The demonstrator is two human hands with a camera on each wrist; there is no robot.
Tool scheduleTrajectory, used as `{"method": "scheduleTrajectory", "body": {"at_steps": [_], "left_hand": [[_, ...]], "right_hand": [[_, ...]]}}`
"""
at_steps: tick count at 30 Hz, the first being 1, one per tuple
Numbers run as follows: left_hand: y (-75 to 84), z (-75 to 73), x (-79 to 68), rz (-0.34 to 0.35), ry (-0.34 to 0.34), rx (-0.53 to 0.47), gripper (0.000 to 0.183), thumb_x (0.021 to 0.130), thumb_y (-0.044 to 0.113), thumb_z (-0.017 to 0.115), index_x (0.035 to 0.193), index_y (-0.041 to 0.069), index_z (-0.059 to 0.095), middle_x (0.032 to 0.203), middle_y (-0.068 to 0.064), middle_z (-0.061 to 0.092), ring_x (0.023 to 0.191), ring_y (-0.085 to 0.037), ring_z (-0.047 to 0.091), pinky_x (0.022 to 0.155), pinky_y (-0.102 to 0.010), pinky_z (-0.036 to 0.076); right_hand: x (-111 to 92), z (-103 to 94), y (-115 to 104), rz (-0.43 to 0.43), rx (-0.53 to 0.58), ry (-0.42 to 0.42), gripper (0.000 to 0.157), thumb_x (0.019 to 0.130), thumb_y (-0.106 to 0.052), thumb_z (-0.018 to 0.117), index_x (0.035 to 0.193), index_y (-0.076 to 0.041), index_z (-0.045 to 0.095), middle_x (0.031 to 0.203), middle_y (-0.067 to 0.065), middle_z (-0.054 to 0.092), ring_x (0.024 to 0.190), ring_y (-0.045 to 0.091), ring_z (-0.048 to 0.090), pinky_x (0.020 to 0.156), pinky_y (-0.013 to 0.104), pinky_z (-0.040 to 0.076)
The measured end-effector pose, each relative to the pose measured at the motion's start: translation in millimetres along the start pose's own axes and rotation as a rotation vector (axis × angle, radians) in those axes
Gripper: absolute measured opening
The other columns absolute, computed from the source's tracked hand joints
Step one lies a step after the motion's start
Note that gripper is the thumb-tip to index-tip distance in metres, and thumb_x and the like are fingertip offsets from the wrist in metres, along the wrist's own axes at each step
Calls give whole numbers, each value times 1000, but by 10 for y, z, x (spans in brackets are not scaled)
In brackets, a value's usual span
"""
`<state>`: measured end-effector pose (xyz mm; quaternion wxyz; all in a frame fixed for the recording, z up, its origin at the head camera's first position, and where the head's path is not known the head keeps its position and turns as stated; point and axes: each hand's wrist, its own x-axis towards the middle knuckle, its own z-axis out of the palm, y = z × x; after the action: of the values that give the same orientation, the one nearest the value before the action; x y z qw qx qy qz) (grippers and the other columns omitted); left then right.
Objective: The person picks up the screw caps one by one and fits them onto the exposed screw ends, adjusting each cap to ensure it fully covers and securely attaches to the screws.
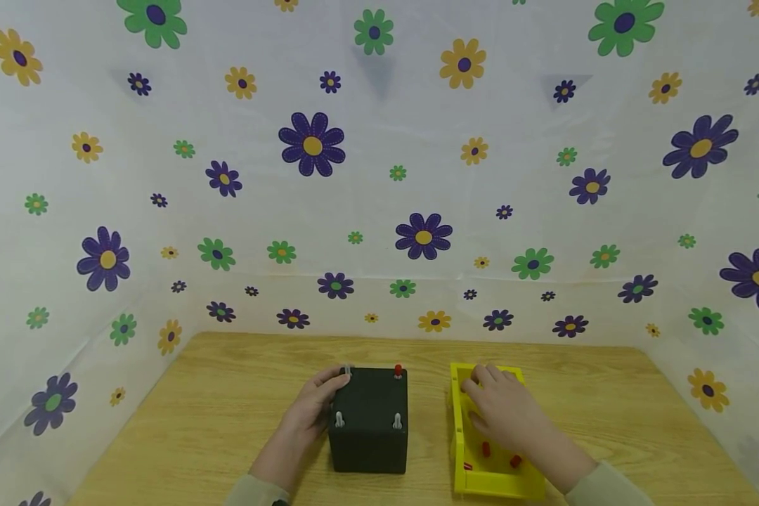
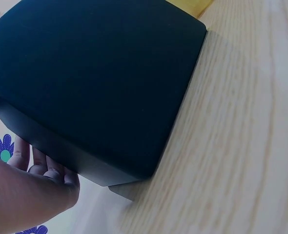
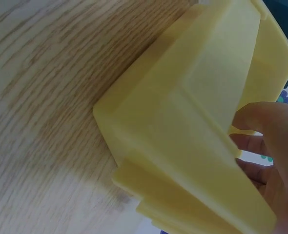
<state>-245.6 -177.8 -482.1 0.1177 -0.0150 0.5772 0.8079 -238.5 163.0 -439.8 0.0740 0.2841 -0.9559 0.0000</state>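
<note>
Black box [image 1: 370, 450] standing upright on a wooden table [image 1: 215, 400], left of a yellow bin [image 1: 500, 485] and apart from it. On top, a metal post [image 1: 397, 422] at each of the four corners; over the far right post, a red cap [image 1: 398, 369]. Along the left side of the box, the left hand [image 1: 310, 411], gripping, with one digit over the top edge beside the far left post and other fingers bent against the box in the left wrist view. To the right, the yellow bin, with several small red pieces [image 1: 485, 448] lying toward its near end. Above and partly inside this bin, the right hand [image 1: 506, 411], with fingers loosely bent and spaced from the thumb; cannot tell whether touching the bin floor. At both wrists, pale sleeves [image 1: 610, 485]. Behind and to either side, a white backdrop [image 1: 379, 197] printed with purple, green and yellow flowers.
</note>
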Motion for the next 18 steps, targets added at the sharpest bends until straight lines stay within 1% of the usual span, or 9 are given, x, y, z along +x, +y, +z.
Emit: {"method": "scheduleTrajectory", "body": {"at_steps": [5, 7, 13, 18], "left_hand": [[-5, 0, -3, -11, 17, 5, 22, 104, 12, 59, 117, 24, 73, 96, 15, 77, 89, -3, 73, 83, -22, 59], [-6, 1, -4, -13, 22, 8, 22, 104, 12, 59, 118, 23, 73, 97, 14, 77, 90, -3, 73, 83, -22, 59], [-2, 4, -1, -9, 29, 10, 24, 103, 12, 59, 106, 29, 75, 95, 15, 77, 88, -2, 72, 82, -22, 59], [3, 2, 2, -14, 28, 16, 23, 103, 12, 59, 106, 30, 75, 94, 15, 77, 87, -2, 72, 81, -22, 58]], "right_hand": [[-8, 10, -12, -10, -4, -7, 35, 94, -27, 81, 121, -10, 67, 116, 10, 64, 108, 27, 61, 102, 50, 56], [-14, 15, -16, -12, -5, -6, 35, 94, -26, 81, 120, -9, 67, 116, 10, 64, 108, 28, 62, 102, 50, 56], [-8, 31, -21, -1, 26, -32, 36, 94, -24, 81, 122, -7, 66, 118, 12, 64, 114, 31, 62, 106, 52, 53], [3, 49, -26, 26, 61, -71, 38, 95, -24, 80, 125, -7, 66, 122, 13, 64, 121, 33, 61, 112, 54, 50]]}}
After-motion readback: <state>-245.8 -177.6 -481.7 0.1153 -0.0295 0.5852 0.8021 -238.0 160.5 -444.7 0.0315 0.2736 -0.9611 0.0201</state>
